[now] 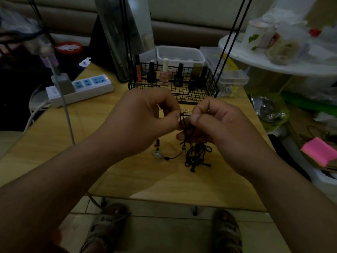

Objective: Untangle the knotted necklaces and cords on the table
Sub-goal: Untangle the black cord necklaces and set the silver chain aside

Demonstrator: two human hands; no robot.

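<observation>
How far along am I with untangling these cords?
Done: nothing visibly separated yet. In hand: left hand and right hand each pinch a knot in the thin black cord above the light wooden table. Left: the tangled black cord bundle below, plus the small silver rectangular pendant on its strand.

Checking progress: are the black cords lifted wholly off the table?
No, the left hand and right hand pinch top strands, but the black cords mostly lie bunched on the table.
</observation>
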